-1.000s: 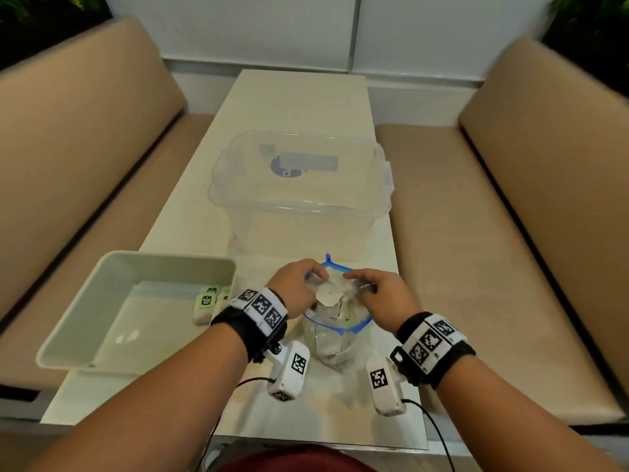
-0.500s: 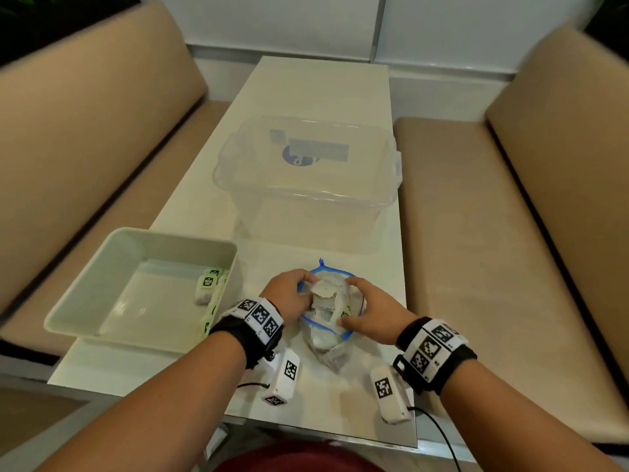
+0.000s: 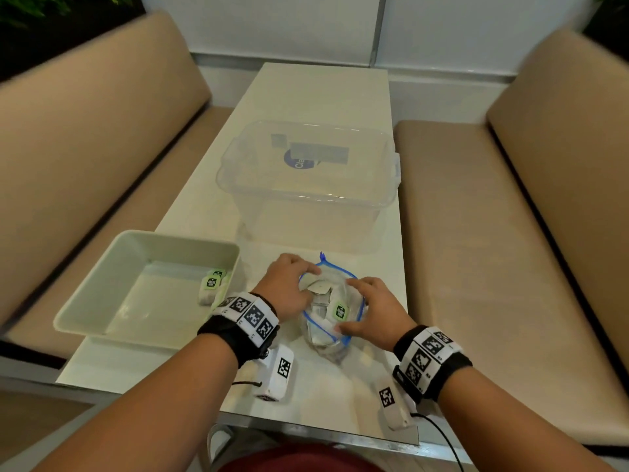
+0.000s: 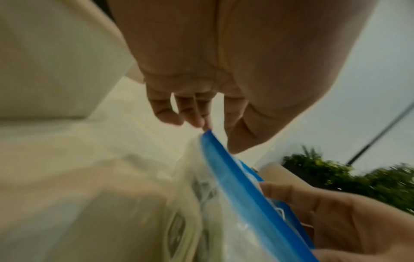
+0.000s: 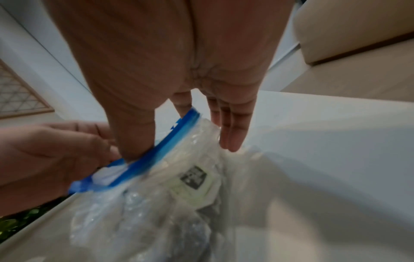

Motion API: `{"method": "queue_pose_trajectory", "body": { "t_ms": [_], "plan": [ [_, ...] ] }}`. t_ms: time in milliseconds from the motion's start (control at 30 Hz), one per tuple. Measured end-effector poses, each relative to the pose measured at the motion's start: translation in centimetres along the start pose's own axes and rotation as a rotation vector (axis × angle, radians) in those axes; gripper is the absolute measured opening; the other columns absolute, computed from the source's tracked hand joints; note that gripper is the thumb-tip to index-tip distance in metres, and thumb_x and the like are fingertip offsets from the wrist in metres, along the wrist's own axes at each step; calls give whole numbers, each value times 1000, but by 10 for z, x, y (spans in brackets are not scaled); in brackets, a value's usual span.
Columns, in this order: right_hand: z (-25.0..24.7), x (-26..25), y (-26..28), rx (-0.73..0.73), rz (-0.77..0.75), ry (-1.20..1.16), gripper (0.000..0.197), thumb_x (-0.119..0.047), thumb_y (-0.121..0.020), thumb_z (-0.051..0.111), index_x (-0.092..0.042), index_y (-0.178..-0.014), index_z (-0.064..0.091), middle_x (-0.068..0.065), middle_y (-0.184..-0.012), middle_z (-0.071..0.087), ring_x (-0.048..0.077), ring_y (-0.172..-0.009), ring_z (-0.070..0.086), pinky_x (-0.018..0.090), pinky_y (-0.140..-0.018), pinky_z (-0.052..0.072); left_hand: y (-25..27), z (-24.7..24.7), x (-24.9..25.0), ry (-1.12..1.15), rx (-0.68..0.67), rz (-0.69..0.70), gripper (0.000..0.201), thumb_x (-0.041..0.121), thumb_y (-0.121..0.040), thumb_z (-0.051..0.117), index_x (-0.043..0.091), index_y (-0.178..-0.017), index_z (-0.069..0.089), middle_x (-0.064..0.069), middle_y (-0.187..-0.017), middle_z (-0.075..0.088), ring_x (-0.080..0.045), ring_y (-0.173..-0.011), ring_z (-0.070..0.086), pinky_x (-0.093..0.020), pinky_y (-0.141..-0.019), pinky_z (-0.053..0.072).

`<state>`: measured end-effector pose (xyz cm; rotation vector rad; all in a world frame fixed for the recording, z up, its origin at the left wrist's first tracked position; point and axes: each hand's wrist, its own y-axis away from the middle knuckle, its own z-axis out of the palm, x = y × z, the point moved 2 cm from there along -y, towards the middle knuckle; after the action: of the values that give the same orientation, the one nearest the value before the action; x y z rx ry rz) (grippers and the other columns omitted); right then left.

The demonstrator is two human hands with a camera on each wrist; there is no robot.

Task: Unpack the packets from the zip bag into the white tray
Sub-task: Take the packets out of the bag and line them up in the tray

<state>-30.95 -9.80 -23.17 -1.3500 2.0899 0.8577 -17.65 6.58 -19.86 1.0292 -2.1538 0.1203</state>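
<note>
Blue zip strip of the zip bag (image 3: 328, 313) is stretched into an open loop, wider than half a second ago, when the mouth was pinched tighter and higher. Right thumb is hooked inside the near rim, with the other fingers (image 5: 230, 134) straight down the outside of the plastic, so the right hand (image 3: 372, 313) grips the bag's right edge. Left hand (image 3: 289, 289) is at the left rim; the wrist view shows its fingers (image 4: 190, 109) curled near the strip's tip, but whether they pinch the rim or a packet I cannot tell. Both hands have come lower and spread apart, and the bag now sits on the table (image 3: 323, 97), between the wrists.

Packets show inside the mouth: a pale one (image 3: 320, 288) near the left hand, a green-labelled one (image 3: 339, 311) near the right. Means the bag is open enough to reach in; the next pull-out looks ready.

White tray (image 3: 102, 267) sits left of the bag, with a few packets (image 3: 211, 287) already at its right wall. So partly unpacked, more left. Clear plastic tub (image 3: 306, 185) stands on the far side, untouched.
</note>
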Motion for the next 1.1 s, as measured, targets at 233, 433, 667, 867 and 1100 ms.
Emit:
{"method": "queue_pose_trajectory", "body": {
  "t_ms": [233,433,667,867,1100],
  "plan": [
    [-5,-16,6,89,-40,104,90,-45,-61,88,-27,-139,47,-4,-138,33,16,-129,39,32,-109,39,10,-2,35,-510,-58,162,29,43,-81,68,37,-109,66,11,-110,56,-16,-108,50,-36,-92,42],
    [-11,-27,12,161,-66,162,74,-47,-60,89,-30,-122,53,-5,-134,35,16,-125,38,32,-105,41,9,-3,30,-670,16,163,21,35,-95,50,35,-101,70,8,-106,62,-20,-101,55,-35,-81,44],
    [-12,-35,15,133,-59,213,70,-51,-63,86,-32,-123,56,-3,-141,33,18,-131,34,39,-108,40,7,-4,24,-691,-71,192,27,38,-92,55,36,-117,63,7,-115,60,-20,-109,52,-37,-90,43],
    [-9,-37,12,88,12,281,77,-56,-65,83,-29,-132,54,-2,-142,35,19,-131,35,40,-107,42,5,1,24,-766,-13,188,28,38,-96,44,34,-112,66,4,-107,63,-22,-100,56,-36,-81,44],
    [-17,-42,4,148,-33,163,68,-58,-77,71,-27,-135,52,-1,-140,45,22,-129,40,41,-108,40,22,-35,34,44,155,136,10,30,-91,61,29,-91,71,11,-84,71,-9,-78,65,-25,-75,52]
  ]
}}
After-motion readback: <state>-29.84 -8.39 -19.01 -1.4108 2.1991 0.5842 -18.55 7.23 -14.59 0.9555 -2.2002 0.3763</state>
